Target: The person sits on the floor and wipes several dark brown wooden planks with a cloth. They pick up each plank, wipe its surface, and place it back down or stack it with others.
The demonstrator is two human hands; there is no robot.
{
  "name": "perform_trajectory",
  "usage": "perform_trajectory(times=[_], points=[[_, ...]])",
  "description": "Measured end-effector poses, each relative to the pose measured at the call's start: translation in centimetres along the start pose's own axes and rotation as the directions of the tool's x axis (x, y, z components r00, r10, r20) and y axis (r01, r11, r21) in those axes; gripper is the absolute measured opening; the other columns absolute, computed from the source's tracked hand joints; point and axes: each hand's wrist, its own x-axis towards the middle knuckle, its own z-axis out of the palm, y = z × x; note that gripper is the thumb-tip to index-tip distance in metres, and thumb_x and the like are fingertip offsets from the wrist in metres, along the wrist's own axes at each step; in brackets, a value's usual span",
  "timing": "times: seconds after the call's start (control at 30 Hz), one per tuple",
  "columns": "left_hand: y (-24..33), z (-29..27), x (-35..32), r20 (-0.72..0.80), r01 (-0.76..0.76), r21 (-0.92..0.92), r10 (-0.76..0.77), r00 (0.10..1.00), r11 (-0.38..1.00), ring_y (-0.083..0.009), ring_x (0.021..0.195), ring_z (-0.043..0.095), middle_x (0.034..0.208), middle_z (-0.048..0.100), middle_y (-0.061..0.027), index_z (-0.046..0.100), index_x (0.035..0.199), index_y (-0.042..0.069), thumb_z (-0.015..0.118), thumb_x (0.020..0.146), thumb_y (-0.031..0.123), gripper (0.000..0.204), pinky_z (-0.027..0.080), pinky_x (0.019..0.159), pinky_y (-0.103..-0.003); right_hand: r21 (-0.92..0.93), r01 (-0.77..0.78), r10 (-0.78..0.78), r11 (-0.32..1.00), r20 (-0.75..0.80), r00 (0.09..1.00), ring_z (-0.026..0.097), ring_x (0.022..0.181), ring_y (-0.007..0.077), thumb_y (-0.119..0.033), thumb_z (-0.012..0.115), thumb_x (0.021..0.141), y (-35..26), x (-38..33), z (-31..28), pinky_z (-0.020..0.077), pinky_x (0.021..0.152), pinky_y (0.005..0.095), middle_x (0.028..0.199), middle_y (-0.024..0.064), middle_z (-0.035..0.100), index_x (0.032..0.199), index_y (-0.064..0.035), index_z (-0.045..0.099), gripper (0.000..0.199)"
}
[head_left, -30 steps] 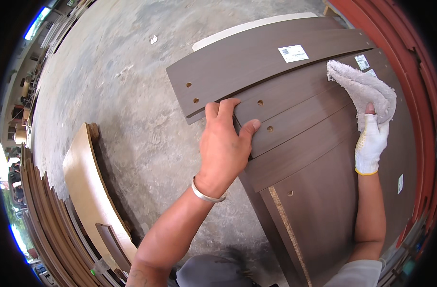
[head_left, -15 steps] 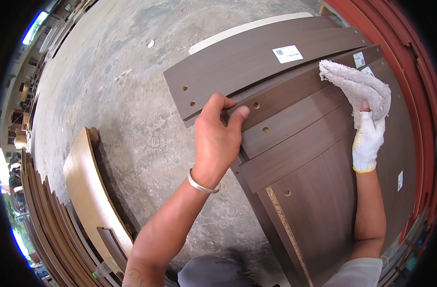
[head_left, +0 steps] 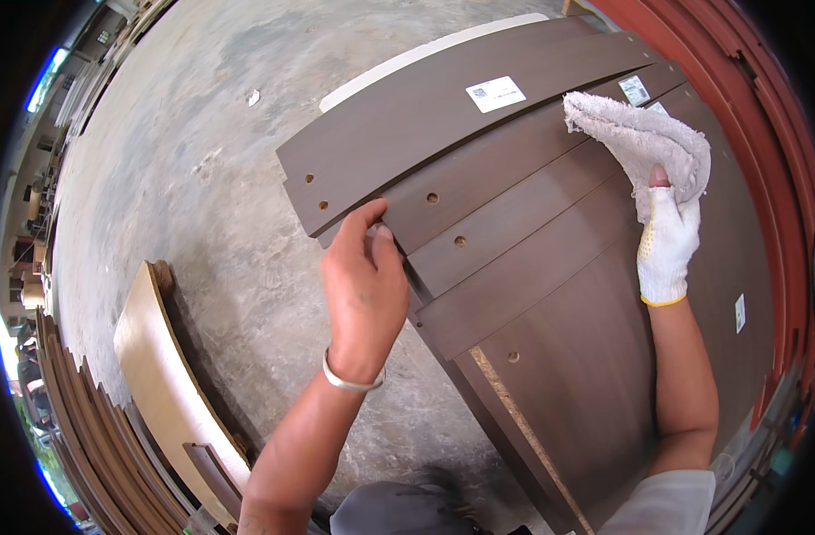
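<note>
Several dark brown wooden boards lie in overlapping layers to the right of the middle. My bare left hand, with a pale bangle at the wrist, is at the left end of a narrow brown board that has a drilled hole. Its index finger and thumb are bent and apart at the board's corner; the other fingers are mostly hidden. My right hand wears a white knitted glove with the thumb tip bare. It grips a folded whitish cloth over the boards. A wider brown board with a white label lies just beyond.
Beneath the boards is a broad brown panel with a raw chipboard edge. A red metal beam runs along the right. On the concrete floor at left lie a pale curved panel and long brown strips.
The narrow board, tilted up in my left hand before, now lies flat. My left fingers have loosened and slid left to its end. My right hand still holds the cloth.
</note>
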Motion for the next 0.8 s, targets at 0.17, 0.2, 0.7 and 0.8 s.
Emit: perform_trajectory(times=[0.17, 0.2, 0.7, 0.8], points=[[0.5, -0.8, -5.2, -0.022, -0.093, 0.17, 0.098, 0.995, 0.981, -0.0103, 0.066, 0.057, 0.074, 0.062, -0.0054, 0.062, 0.108, -0.004, 0.064, 0.095, 0.009, 0.018, 0.046, 0.062, -0.028, 0.07, 0.001, 0.008, 0.998, -0.129, 0.992, 0.057, 0.121, 0.0167, -0.023, 0.068, 0.102, -0.2, 0.1, 0.3, 0.0441, 0.106, 0.0318, 0.134, 0.0108, 0.061, 0.139, 0.0042, 0.055, 0.048], [1.0, -1.4, -6.2, 0.088, 0.019, 0.171, -0.034, 0.996, 0.985, -0.0099, 0.065, 0.056, 0.074, 0.062, -0.0051, 0.062, 0.107, -0.003, 0.066, 0.094, 0.009, 0.019, 0.046, 0.061, -0.028, 0.088, 0.029, -0.014, 0.996, -0.17, 0.985, 0.059, 0.117, 0.0155, -0.024, 0.069, 0.101, -0.1, 0.2, 0.3, 0.0465, 0.102, 0.0303, 0.131, 0.0113, 0.064, 0.137, 0.0049, 0.057, 0.048], [0.3, -6.7, -7.1, 0.465, 0.483, -0.45, -0.265, 0.845, 0.751, -0.0271, 0.08, 0.074, 0.094, 0.073, -0.0205, 0.047, 0.104, 0.002, 0.067, 0.097, 0.011, 0.023, 0.06, 0.068, -0.036, 0.018, 0.044, -0.032, 0.999, -0.418, 0.908, 0.062, 0.115, 0.0192, -0.03, 0.068, 0.102, 0.3, 1.9, -0.6, 0.0496, 0.098, 0.0329, 0.131, 0.0126, 0.064, 0.136, 0.0051, 0.057, 0.05], [-0.1, -10.1, -8.8, 0.434, 0.49, -0.419, -0.306, 0.848, 0.765, -0.0273, 0.077, 0.074, 0.094, 0.073, -0.0205, 0.047, 0.104, 0.002, 0.067, 0.098, 0.014, 0.024, 0.06, 0.067, -0.036, 0.07, 0.061, -0.024, 0.996, -0.443, 0.896, 0.064, 0.106, 0.0193, -0.029, 0.069, 0.1, 0.6, 2.3, -0.6, 0.0523, 0.089, 0.0335, 0.126, 0.0116, 0.066, 0.134, 0.0028, 0.059, 0.048]])
